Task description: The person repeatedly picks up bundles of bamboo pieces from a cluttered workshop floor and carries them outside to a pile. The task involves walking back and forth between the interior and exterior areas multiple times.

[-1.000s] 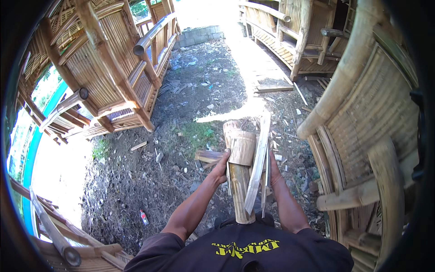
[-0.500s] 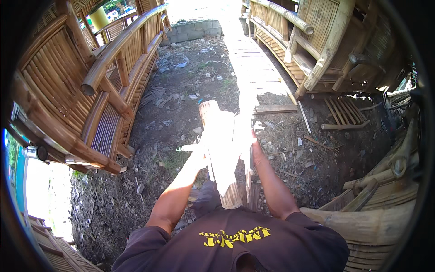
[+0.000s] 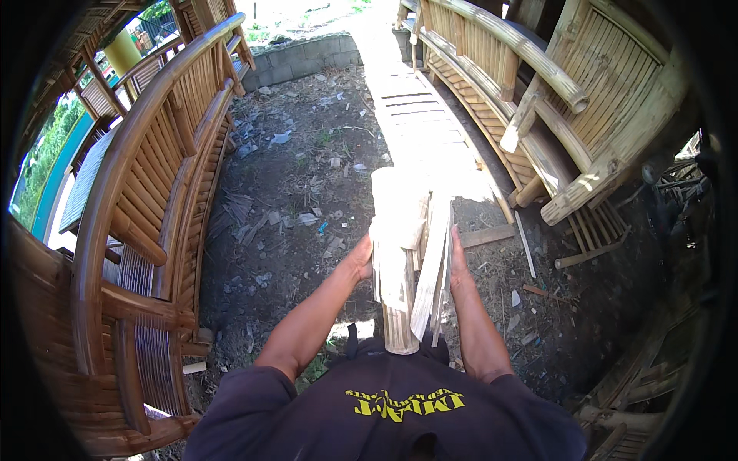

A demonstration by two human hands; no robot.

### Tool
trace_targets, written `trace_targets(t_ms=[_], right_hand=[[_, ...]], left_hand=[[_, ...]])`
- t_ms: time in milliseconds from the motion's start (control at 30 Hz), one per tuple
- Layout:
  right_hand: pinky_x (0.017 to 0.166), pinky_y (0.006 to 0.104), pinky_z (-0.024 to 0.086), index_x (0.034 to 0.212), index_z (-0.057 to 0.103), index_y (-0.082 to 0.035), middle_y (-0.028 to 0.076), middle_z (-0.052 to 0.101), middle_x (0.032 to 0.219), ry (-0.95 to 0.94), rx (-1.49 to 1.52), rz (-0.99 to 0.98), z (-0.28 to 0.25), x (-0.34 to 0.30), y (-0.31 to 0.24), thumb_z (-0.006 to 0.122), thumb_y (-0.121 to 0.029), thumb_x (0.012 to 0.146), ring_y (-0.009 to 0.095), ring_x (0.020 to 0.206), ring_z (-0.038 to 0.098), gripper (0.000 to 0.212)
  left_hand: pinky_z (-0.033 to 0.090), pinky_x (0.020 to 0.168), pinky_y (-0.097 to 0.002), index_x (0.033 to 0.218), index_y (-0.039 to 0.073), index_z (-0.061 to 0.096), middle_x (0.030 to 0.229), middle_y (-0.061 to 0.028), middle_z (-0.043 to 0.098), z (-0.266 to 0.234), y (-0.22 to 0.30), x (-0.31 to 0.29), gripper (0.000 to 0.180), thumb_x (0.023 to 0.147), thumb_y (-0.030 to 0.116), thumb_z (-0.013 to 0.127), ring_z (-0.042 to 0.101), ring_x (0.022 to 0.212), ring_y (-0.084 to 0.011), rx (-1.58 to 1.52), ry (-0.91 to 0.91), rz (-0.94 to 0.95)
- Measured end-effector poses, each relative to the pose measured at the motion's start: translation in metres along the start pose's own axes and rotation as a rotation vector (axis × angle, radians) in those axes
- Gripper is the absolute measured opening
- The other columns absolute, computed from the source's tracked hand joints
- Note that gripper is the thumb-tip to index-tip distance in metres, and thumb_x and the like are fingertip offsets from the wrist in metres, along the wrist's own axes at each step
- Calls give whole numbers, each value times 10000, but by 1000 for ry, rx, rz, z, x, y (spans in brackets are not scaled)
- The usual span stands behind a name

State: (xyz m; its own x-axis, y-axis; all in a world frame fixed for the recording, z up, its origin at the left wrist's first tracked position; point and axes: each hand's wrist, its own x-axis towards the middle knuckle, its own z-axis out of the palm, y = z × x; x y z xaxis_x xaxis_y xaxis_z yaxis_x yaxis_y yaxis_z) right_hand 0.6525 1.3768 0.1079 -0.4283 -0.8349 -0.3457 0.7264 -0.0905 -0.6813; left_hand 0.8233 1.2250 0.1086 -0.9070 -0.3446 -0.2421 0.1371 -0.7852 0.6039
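Observation:
Between my two hands is a bundle of cut bamboo, carried upright in front of my body. A thick round bamboo piece (image 3: 399,326) makes up its left side, its upper part washed out by sunlight. Several thin split bamboo strips (image 3: 428,286) fan out on the right side. My left hand (image 3: 361,257) presses against the bundle's left edge, fingers partly hidden behind it. From the opposite side my right hand (image 3: 459,260) clasps the strips, with its fingers mostly out of sight. The lower ends of the bamboo come close to my dark shirt.
A bamboo bench (image 3: 157,173) lines the left, and another bamboo bench (image 3: 538,69) stands on the right. A sunlit slatted walkway (image 3: 419,107) runs ahead beside a low block wall (image 3: 296,61). Scraps litter the dirt ground (image 3: 300,184). A loose plank (image 3: 488,235) lies right of the bundle.
My view has shifted forward, with the side benches now nearer. The bundle sits slightly farther right, and its split strips are spread more clearly. Both hands still clasp it.

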Motion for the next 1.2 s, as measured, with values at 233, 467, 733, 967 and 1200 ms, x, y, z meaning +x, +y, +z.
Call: trace_targets(t_ms=[233,467,733,967,1200], right_hand=[[911,386,537,1377,452,-20,180,598,1220,-7,-139,52,25,309,-103,451,-680,898,246,1111,608,816],[953,395,504,1430,408,-53,148,563,1309,-33,-181,57,133,583,-191,449,-647,922,255,1166,582,783],[729,324,572,1340,516,-64,111,650,1130,-165,-33,118,214,992,-193,475,-652,910,197,934,661,729],[805,340,550,1318,520,-54,113,642,1130,-122,-108,156,302,1280,-257,448,-657,922,199,950,639,725],[802,350,543,1345,502,-83,79,617,1181,-406,-113,252,396,1633,-321,480,-677,893,177,992,622,747]], left_hand=[[541,924,-442,1315,11,522,1237,-152,624,-81,148,262,595,984,499,447,646,1067,-260,-274,-57,-18],[494,990,-453,1398,9,427,1359,-181,530,-148,354,454,708,973,574,404,582,1176,-288,-139,-24,158],[461,1024,-451,1449,24,362,1411,-198,470,-336,596,703,898,863,684,527,528,1234,-306,2,167,157],[466,1018,-450,1455,71,369,1410,-181,473,-417,822,898,820,895,654,503,523,1238,-302,19,122,191],[457,1027,-463,1449,81,380,1410,-183,471,-554,1019,1129,797,906,655,481,512,1248,-318,8,248,242]])
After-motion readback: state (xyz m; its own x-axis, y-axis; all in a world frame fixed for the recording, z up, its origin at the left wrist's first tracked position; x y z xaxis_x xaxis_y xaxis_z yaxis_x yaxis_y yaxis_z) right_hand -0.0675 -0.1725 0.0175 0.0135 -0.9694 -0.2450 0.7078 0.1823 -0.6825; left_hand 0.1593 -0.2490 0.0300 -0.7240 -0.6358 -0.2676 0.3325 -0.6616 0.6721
